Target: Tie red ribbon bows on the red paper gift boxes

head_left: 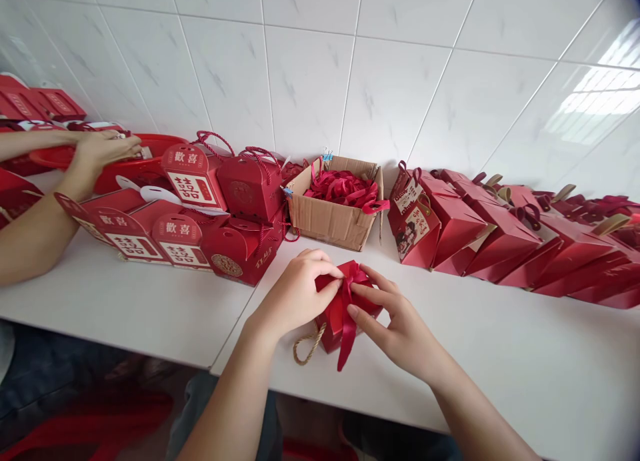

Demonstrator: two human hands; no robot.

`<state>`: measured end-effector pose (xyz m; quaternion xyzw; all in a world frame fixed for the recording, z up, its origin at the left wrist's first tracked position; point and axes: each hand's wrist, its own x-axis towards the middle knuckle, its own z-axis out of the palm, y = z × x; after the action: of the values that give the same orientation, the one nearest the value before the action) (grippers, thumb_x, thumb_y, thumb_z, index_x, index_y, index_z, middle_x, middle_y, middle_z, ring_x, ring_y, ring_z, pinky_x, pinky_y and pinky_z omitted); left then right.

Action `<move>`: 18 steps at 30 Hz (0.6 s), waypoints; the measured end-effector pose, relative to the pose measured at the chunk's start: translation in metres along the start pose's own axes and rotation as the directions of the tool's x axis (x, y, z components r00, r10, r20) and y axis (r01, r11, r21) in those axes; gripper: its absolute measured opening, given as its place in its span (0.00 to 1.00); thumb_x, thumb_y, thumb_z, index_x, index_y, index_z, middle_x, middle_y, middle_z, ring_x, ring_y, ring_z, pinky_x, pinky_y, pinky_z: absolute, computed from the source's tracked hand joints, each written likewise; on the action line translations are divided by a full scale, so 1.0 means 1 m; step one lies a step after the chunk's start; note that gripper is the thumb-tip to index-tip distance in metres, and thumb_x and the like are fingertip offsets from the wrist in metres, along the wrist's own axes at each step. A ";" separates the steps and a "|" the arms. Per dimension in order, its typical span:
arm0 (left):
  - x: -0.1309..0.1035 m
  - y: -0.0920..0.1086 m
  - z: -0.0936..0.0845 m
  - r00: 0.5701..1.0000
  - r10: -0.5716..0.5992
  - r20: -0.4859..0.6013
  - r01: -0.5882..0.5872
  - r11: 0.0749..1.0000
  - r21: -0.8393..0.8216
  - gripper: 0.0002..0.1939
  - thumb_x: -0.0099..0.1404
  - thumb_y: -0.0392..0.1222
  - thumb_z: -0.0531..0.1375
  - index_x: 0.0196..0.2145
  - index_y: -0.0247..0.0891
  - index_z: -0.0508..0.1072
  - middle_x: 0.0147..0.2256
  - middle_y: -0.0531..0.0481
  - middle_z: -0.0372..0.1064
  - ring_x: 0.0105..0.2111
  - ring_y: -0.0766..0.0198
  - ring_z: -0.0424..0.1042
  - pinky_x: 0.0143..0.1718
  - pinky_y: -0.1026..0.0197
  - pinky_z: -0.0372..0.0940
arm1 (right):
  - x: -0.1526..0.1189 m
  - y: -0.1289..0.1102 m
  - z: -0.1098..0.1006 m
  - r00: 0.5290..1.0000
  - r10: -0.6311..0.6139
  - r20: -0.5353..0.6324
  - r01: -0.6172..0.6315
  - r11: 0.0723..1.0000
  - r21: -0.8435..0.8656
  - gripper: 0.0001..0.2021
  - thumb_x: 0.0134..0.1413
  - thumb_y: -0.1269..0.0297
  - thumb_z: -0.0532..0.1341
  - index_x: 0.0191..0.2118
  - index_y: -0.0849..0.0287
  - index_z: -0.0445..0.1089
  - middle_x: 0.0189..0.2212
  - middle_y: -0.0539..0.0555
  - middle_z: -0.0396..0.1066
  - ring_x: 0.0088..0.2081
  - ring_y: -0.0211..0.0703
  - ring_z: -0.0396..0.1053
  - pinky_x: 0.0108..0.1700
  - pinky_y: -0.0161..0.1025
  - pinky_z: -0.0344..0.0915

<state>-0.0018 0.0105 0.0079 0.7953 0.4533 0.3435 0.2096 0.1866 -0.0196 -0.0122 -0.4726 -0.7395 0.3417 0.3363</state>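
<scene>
Presently, we have a small red box [329,339] on the white tabletop [480,354], just before us, between our two hands. Our left hand [303,287] comes over its left side, and its thumb and first finger are closed together, gripping the dark red ribbon [347,341] near the knot on top. Our right hand [403,324] is at the other side; its fingers are spread, with the tips at the ribbon and the lid, but we cannot tell if they pinch anything. One end of the ribbon hangs down over the near side of the box, and beside it a golden cord loop [303,353] lies toward our left. Behind our hands is an open cardboard carton [330,222], which holds a heap of red ribbons [345,189]. On the right, a row of red bags [493,227] leans along the tiled wall [310,87]. On the left, several red cartons [247,187] are stacked, and beyond them a co-worker's hand [103,151] is over a red basin [165,141].
</scene>
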 end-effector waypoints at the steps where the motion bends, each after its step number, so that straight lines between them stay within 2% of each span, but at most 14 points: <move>1: 0.000 0.000 0.000 1.000 -0.001 0.002 0.001 1.000 0.000 0.09 0.63 0.35 0.55 0.33 0.39 0.76 0.35 0.49 0.69 0.40 0.61 0.69 0.42 0.59 0.65 | 0.000 0.000 0.000 1.000 0.004 -0.002 -0.004 1.000 0.001 0.18 0.57 0.53 0.58 0.52 0.49 0.72 0.62 0.54 0.56 0.66 0.56 0.46 0.62 0.54 0.54; 7: 0.002 0.001 0.004 0.999 0.009 -0.046 -0.008 1.000 0.024 0.07 0.63 0.35 0.55 0.32 0.37 0.74 0.34 0.50 0.69 0.37 0.63 0.69 0.41 0.59 0.64 | 0.000 0.001 0.000 1.000 0.019 0.006 -0.019 1.000 -0.011 0.19 0.58 0.52 0.58 0.54 0.48 0.70 0.63 0.53 0.55 0.66 0.54 0.46 0.63 0.54 0.53; 13: 0.001 0.001 0.008 0.994 0.036 -0.102 -0.033 0.999 0.034 0.05 0.61 0.33 0.56 0.29 0.37 0.71 0.33 0.49 0.68 0.35 0.63 0.68 0.39 0.60 0.65 | -0.001 0.003 -0.003 0.999 -0.042 -0.019 0.040 0.994 -0.104 0.20 0.57 0.54 0.58 0.54 0.49 0.69 0.60 0.55 0.59 0.65 0.55 0.49 0.61 0.55 0.55; 16: 0.002 0.002 0.007 0.994 0.039 -0.099 -0.038 0.999 0.017 0.05 0.61 0.33 0.55 0.28 0.37 0.69 0.33 0.50 0.67 0.35 0.63 0.68 0.38 0.60 0.64 | 0.001 0.003 -0.008 0.992 -0.115 -0.056 0.105 0.981 -0.166 0.15 0.58 0.58 0.58 0.49 0.49 0.72 0.55 0.56 0.65 0.61 0.55 0.56 0.58 0.53 0.59; 18: 0.002 0.003 0.005 0.996 0.029 -0.089 -0.029 1.000 0.002 0.05 0.61 0.33 0.54 0.28 0.37 0.68 0.32 0.50 0.67 0.34 0.63 0.68 0.37 0.61 0.64 | 0.003 0.003 -0.011 0.983 -0.163 -0.085 0.145 0.972 -0.183 0.10 0.59 0.62 0.57 0.44 0.51 0.73 0.50 0.55 0.69 0.54 0.52 0.64 0.54 0.49 0.63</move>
<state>0.0042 0.0105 0.0064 0.7857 0.4507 0.3817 0.1840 0.1962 -0.0140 -0.0076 -0.4581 -0.7835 0.2240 0.3551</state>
